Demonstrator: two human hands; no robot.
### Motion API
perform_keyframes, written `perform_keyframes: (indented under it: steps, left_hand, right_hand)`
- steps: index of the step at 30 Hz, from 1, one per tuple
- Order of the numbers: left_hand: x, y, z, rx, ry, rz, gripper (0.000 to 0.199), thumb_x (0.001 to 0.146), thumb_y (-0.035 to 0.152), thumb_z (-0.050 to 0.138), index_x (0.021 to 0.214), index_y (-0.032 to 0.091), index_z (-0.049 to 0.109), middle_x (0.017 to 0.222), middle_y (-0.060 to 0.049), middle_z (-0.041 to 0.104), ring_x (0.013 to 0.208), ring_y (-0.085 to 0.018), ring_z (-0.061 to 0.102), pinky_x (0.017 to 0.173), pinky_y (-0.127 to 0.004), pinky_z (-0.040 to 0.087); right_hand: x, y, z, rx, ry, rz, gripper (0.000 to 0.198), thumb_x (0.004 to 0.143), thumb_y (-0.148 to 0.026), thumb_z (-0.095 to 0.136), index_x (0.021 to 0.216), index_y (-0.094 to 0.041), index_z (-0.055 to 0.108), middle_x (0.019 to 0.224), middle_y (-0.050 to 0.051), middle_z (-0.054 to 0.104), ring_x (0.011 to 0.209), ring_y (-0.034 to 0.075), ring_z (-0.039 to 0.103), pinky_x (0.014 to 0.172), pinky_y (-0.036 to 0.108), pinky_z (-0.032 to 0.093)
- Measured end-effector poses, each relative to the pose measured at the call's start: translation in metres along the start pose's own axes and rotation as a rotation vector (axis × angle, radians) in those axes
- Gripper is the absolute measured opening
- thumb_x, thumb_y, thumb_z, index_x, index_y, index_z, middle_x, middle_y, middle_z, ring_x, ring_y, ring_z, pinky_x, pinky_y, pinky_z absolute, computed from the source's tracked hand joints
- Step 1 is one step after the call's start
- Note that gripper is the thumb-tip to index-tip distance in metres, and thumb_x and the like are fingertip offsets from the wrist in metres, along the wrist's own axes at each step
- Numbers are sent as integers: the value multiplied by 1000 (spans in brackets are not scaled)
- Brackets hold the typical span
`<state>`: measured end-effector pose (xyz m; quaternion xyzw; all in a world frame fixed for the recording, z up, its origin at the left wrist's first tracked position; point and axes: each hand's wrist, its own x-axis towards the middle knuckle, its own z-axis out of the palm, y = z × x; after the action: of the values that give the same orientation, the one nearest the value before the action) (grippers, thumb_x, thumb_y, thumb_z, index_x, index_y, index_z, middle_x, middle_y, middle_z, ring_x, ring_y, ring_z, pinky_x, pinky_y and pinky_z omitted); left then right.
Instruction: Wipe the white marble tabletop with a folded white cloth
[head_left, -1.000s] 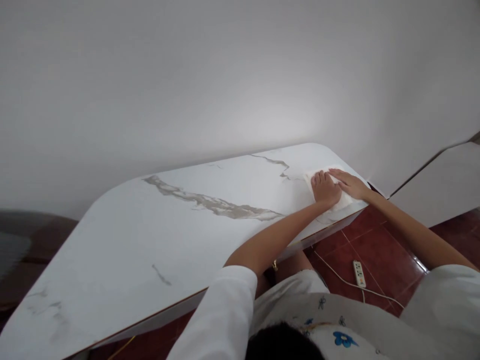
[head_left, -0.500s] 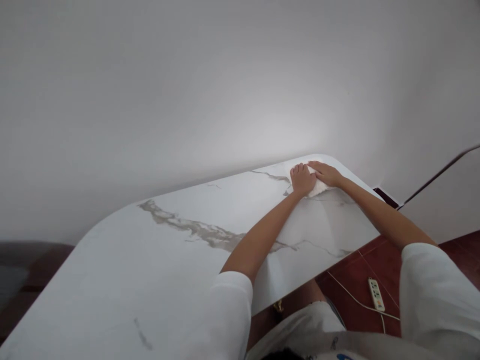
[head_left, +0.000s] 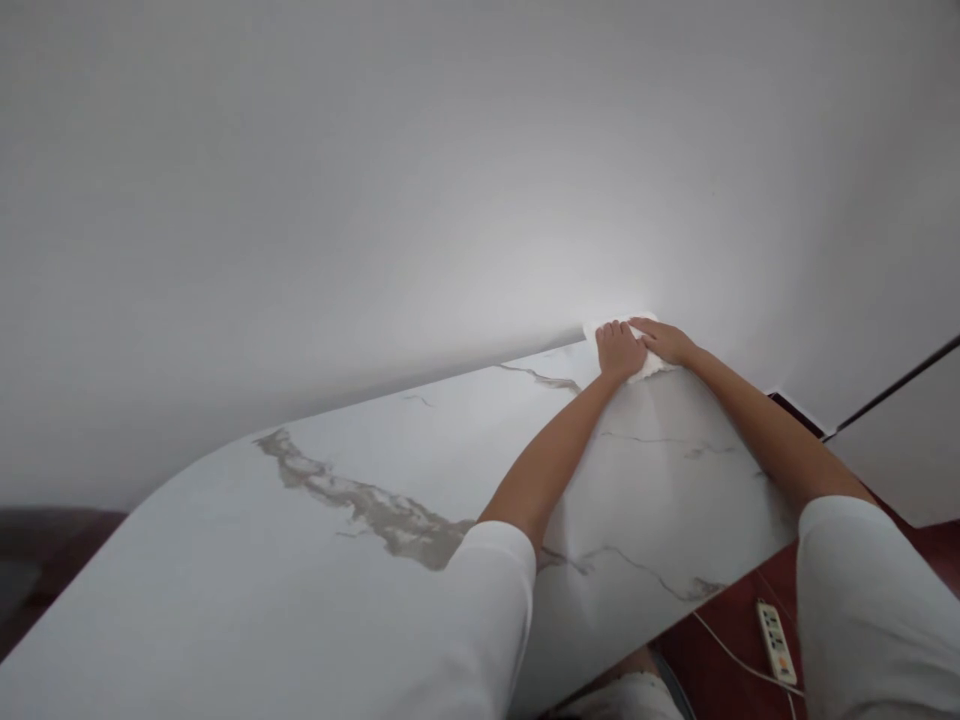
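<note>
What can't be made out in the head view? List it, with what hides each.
All in the head view:
Middle of the white cloth: covered by the left hand and right hand.
Both palms: hidden behind the backs of the hands.
Near left corner of the tabletop: cut off by the picture's edge.
Markings on the power strip: too small to read.
Dark thing at far left: blurred, cut off by the left edge.
</note>
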<state>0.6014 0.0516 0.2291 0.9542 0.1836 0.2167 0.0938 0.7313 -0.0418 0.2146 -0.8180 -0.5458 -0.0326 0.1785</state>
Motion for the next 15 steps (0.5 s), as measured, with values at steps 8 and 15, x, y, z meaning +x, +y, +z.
perform_keyframes:
  steps: [8, 15]
  left_hand:
    - [-8, 54, 14, -57, -10, 103, 44, 94, 27, 36, 128, 3, 49, 136, -19, 50, 128, -29, 40, 112, -41, 21]
    - [-61, 96, 3, -91, -15, 185, 44, 93, 28, 37, 128, 5, 50, 134, -18, 51, 127, -29, 42, 112, -42, 22]
  right_hand:
    - [-59, 29, -25, -73, -13, 125, 56, 94, -39, 25, 147, -25, 35, 152, -1, 37, 140, 20, 33, 116, 40, 29]
    - [-137, 19, -39, -47, -5, 177, 56, 93, -34, 24, 148, -23, 33, 154, 0, 34, 142, 18, 29, 118, 40, 24]
